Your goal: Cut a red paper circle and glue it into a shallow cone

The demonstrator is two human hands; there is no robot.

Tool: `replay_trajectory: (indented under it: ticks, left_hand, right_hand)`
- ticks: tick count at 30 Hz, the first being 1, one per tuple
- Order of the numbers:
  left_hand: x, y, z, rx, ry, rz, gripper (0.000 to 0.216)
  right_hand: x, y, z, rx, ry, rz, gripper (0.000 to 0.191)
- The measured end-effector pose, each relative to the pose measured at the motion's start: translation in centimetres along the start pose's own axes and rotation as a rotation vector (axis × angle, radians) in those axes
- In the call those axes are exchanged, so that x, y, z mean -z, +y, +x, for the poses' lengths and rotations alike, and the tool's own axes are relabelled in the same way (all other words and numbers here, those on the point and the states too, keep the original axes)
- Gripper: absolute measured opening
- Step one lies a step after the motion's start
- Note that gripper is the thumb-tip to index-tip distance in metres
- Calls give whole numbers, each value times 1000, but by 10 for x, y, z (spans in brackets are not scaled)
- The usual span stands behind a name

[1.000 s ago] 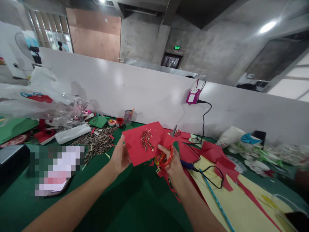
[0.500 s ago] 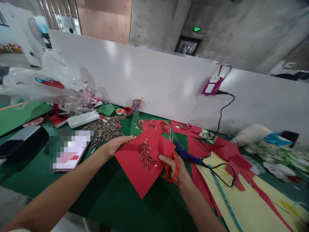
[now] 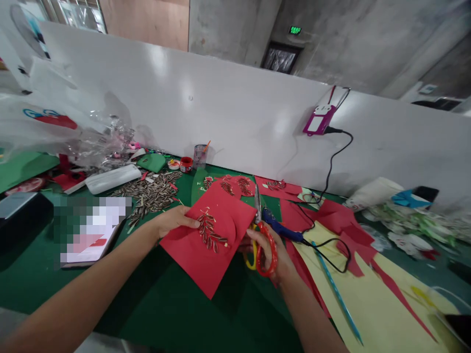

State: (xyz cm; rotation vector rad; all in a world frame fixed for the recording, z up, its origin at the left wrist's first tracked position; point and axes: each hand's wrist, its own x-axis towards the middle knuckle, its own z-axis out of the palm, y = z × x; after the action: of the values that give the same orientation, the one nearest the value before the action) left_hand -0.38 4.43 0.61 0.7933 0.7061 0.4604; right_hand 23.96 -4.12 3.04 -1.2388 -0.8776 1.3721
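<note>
My left hand (image 3: pixel 175 222) grips the left edge of a red paper sheet (image 3: pixel 206 274), its thumb on top near a leaf-like spray of sunflower seeds (image 3: pixel 211 233) stuck on the paper. In my right hand (image 3: pixel 274 250) are scissors (image 3: pixel 265 245) with one red and one yellow handle. Their blades point up and away, beside the sheet's right corner. The fingers of my right hand are partly hidden behind the paper and handles. Just beyond the sheet lie red paper pieces (image 3: pixel 225 182) with similar seed sprays.
A seed pile (image 3: pixel 156 193) and a phone (image 3: pixel 99 235) are at left. On the right lie a blue glue gun (image 3: pixel 283 229) with a black cord, yellow paper (image 3: pixel 331 294) and a blue pencil (image 3: pixel 338 294). A white partition (image 3: pixel 235 117) stands behind the green table (image 3: pixel 176 314).
My left thumb has moved onto the sheet's top. My right hand has shifted off the paper's face with the scissors, whose blades now show more clearly. The view has shifted slightly.
</note>
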Motion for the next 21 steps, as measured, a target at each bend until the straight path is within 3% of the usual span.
replay_trajectory:
  ticks: [4,12,16,21]
  left_hand:
    - [9,7,-8,-39,60,-24,35]
    - [13,12,-15,-77,110,-17,31]
    - [9,9,-15,-93,83,-20,27]
    - [-4,4,-16,-84,-23,-28,25]
  right_hand:
    - [18,-13,-12,-127,-18,-28,61]
    - [53,-44,-68,-277,-67,-308,59]
    - [44,-43,-70,-232,-17,-272,53]
    - [7,-26,-39,-72,134,-25,46]
